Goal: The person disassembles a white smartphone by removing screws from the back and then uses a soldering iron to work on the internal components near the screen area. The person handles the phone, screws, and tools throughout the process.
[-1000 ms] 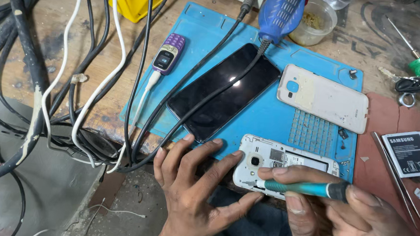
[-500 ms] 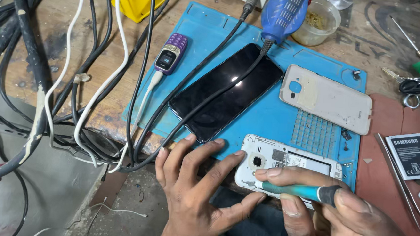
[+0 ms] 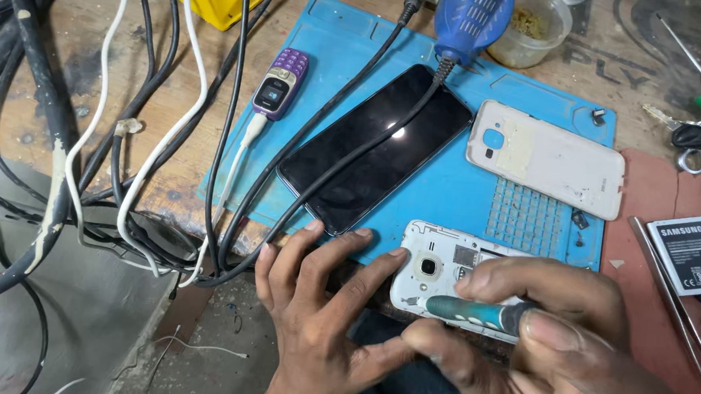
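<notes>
The right hand (image 3: 568, 356) pinches a thin teal screwdriver (image 3: 481, 314), its tip on the open white phone (image 3: 435, 267) at the near edge of the smooth blue mat (image 3: 448, 195). The left hand (image 3: 327, 309) lies open, fingers spread, steadying the phone's corner. Both hands have hardly moved since before
</notes>
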